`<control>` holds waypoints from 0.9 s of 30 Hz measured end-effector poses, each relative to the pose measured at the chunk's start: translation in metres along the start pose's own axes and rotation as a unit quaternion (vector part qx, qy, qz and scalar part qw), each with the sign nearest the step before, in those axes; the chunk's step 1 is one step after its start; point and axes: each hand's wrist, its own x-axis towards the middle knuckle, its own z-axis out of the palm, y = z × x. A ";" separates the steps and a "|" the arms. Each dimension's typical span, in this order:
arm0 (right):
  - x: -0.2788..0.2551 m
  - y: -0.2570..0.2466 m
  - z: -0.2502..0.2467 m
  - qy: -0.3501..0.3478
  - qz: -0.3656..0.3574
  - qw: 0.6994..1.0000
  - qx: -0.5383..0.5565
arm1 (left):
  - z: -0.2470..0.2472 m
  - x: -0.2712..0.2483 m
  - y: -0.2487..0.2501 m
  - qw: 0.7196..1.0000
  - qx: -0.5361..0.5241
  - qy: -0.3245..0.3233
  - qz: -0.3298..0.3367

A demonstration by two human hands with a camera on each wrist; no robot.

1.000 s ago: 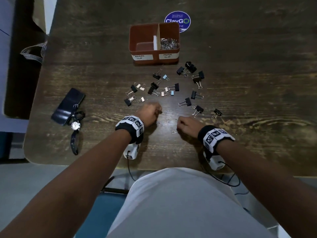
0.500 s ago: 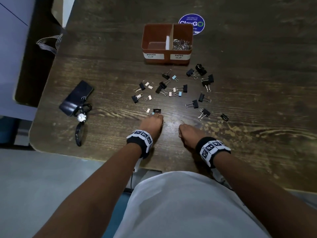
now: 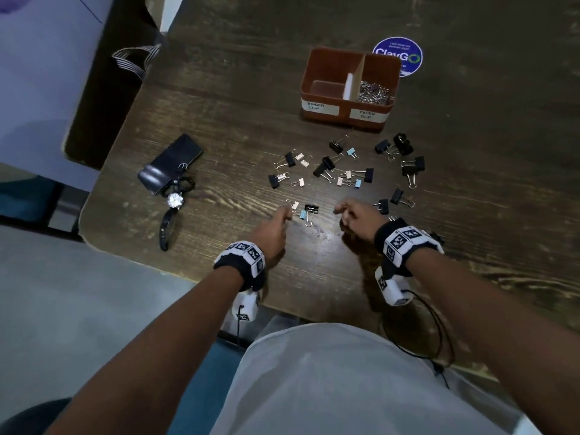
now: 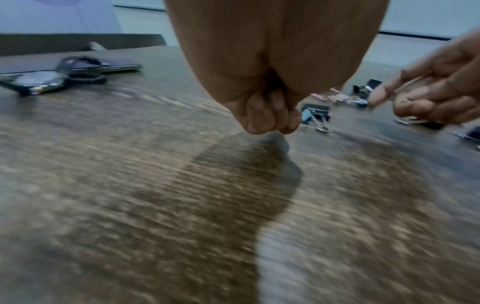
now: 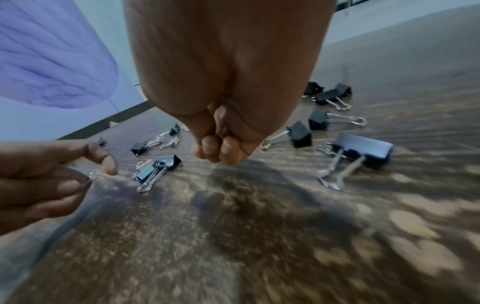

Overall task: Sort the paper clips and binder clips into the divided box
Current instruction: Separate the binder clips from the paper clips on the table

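A brown divided box (image 3: 317, 89) stands at the far side; its right part holds paper clips (image 3: 373, 92), its left part looks bare. Black and small pastel binder clips (image 3: 326, 166) lie scattered in front of it. My left hand (image 3: 287, 213) hovers beside a black binder clip (image 3: 311, 209) and pinches a thin paper clip (image 5: 91, 175) in curled fingers. My right hand (image 3: 340, 213) is curled just above the table, left of more black clips (image 5: 301, 133); it seems to pinch a wire paper clip (image 4: 405, 100), though blur hides it.
A dark phone (image 3: 171, 167) and a wristwatch (image 3: 174, 200) lie at the left of the wooden table (image 3: 219, 120). A round blue sticker (image 3: 408, 48) sits behind the box. The table's near edge runs just under my wrists.
Both hands have lifted off the table near its front edge and moved forward toward the clips. The paper clip that lay by my right hand is gone from the table.
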 end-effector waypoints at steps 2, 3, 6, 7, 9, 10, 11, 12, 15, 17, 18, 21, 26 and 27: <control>0.010 -0.012 0.005 -0.013 0.005 1.000 0.013 | -0.012 0.006 -0.014 0.999 -0.002 0.021 -0.029; 0.014 -0.019 0.007 -0.016 0.010 1.000 0.022 | -0.019 0.008 -0.016 0.998 -0.019 0.028 -0.043; 0.026 -0.038 0.016 -0.003 0.009 0.999 0.040 | -0.030 0.017 -0.021 0.993 -0.073 0.040 -0.078; 0.029 -0.045 0.017 0.001 0.006 0.999 0.039 | -0.035 0.020 -0.020 0.991 -0.091 0.038 -0.093; 0.034 -0.052 0.018 -0.004 0.009 0.999 0.049 | -0.043 0.029 -0.017 0.986 -0.115 0.043 -0.114; 0.037 -0.053 0.018 -0.008 0.014 0.998 0.057 | -0.048 0.034 -0.014 0.985 -0.119 0.048 -0.119; 0.039 -0.055 0.017 -0.010 0.021 0.998 0.061 | -0.053 0.040 -0.012 0.985 -0.116 0.049 -0.122; 0.041 -0.056 0.015 -0.010 0.025 0.998 0.060 | -0.058 0.047 -0.010 0.986 -0.104 0.051 -0.117; 0.049 -0.058 0.007 -0.007 0.035 0.998 0.059 | -0.073 0.071 -0.008 0.989 -0.103 0.053 -0.093; 0.055 -0.055 -0.001 0.002 0.048 0.997 0.060 | -0.083 0.084 -0.005 0.989 -0.123 0.057 -0.066; 0.058 -0.053 -0.006 0.009 0.056 0.997 0.054 | -0.089 0.090 -0.002 0.988 -0.129 0.056 -0.058; 0.063 -0.047 -0.021 0.042 0.073 0.996 0.028 | -0.103 0.110 0.005 0.990 -0.121 0.051 -0.049; 0.063 -0.025 -0.050 0.143 0.131 0.981 0.017 | -0.112 0.138 0.023 0.997 -0.073 0.015 -0.025; 0.061 -0.018 -0.057 0.156 0.143 0.977 0.003 | -0.114 0.142 0.030 0.998 -0.058 0.000 -0.014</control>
